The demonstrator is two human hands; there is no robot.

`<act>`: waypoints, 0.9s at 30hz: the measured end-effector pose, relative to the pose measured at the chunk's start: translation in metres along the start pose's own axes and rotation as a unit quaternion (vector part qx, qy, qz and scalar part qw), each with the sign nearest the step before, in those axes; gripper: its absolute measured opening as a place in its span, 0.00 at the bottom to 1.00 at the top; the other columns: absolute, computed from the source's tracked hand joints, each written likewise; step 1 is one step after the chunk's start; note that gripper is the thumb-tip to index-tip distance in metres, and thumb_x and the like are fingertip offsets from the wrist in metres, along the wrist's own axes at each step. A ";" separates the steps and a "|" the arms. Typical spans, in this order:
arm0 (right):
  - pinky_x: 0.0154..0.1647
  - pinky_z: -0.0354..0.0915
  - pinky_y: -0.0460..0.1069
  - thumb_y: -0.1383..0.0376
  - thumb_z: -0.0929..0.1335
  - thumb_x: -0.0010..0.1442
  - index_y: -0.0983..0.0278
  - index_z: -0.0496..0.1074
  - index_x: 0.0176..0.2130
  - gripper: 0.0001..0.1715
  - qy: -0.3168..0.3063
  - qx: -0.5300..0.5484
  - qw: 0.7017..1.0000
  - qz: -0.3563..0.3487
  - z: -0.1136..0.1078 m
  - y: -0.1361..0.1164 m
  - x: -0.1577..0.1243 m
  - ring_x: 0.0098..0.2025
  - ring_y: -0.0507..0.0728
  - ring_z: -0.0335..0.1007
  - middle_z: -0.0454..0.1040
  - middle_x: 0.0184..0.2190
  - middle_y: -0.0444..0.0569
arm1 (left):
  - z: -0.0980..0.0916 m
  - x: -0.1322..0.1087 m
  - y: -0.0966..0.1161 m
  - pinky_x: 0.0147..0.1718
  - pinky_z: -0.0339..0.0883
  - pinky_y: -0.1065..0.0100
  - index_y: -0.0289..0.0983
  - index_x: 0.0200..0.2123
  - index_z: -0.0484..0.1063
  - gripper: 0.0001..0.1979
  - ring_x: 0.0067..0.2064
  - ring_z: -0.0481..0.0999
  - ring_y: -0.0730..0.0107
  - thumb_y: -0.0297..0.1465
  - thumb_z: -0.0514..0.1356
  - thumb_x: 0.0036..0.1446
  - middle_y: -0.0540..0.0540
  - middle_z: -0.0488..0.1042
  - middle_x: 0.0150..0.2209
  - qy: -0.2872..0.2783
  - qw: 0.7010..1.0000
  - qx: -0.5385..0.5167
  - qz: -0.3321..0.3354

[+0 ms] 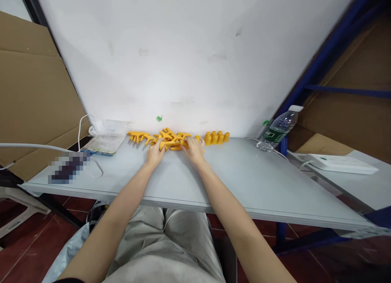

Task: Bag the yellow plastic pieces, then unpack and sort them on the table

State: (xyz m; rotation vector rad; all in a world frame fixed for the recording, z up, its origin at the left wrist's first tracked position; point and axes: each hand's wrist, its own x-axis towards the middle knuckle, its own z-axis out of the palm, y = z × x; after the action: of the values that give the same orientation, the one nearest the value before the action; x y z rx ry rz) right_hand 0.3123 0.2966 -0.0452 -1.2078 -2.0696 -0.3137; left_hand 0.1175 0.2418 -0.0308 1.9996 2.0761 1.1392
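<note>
A heap of yellow plastic pieces (171, 133) lies at the back of the grey table, between my two hands. My left hand (155, 153) is at the heap's left side, its fingers closed on a yellow plastic piece (162, 145). At the right side, my right hand (194, 149) has its fingers curled over yellow pieces; the fingertips are partly hidden. Left of the heap, several yellow handles with metal spiral ends (138, 137) lie in a row. Yellow cap-shaped pieces (216, 138) stand upright in rows to the right.
A plastic water bottle (277, 130) leans by the blue post on the right. A clear plastic bag (106, 138) and white cables (39, 146) lie at the left. A white panel (195, 63) rises behind the table (244, 177). A white power strip (342, 163) sits far right.
</note>
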 end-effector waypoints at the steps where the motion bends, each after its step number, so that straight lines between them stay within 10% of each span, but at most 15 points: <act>1: 0.57 0.49 0.63 0.63 0.61 0.65 0.65 0.70 0.45 0.13 0.000 -0.005 1.000 0.003 0.000 -0.001 0.000 0.45 0.64 0.66 0.75 0.42 0.58 | 0.000 0.000 0.000 0.33 0.61 0.69 0.41 0.55 0.70 0.19 0.33 0.73 0.61 0.36 0.54 0.62 0.46 0.75 0.30 0.001 1.000 -0.001 -0.001; 9: 0.56 0.48 0.64 0.66 0.64 0.61 0.63 0.71 0.43 0.10 0.061 -0.019 0.997 0.048 -0.008 0.004 0.001 0.47 0.64 0.63 0.73 0.44 0.57 | 0.003 0.002 -0.005 0.32 0.60 0.69 0.40 0.53 0.69 0.17 0.31 0.73 0.63 0.35 0.55 0.62 0.48 0.74 0.27 0.033 0.999 -0.026 -0.021; 16: 0.51 0.53 0.63 0.56 0.62 0.61 0.63 0.71 0.48 0.20 0.192 -0.017 0.916 0.352 -0.036 0.056 -0.004 0.52 0.67 0.60 0.68 0.49 0.60 | 0.002 0.007 -0.009 0.29 0.58 0.70 0.39 0.50 0.70 0.15 0.23 0.68 0.68 0.36 0.54 0.62 0.54 0.65 0.18 0.048 0.990 -0.114 -0.067; 27: 0.54 0.52 0.62 0.61 0.66 0.57 0.62 0.72 0.46 0.17 0.066 0.007 0.813 0.579 -0.026 0.111 -0.022 0.52 0.66 0.65 0.76 0.44 0.56 | 0.006 0.012 -0.014 0.23 0.53 0.71 0.38 0.43 0.73 0.11 0.18 0.57 0.74 0.34 0.56 0.58 0.59 0.52 0.14 0.093 0.976 -0.179 -0.080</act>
State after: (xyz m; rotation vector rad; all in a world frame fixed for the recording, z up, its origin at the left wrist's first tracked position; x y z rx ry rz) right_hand 0.4239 0.3280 -0.0564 -2.0924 -0.8998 0.2055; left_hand 0.1063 0.2569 -0.0371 1.5887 1.8924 1.5837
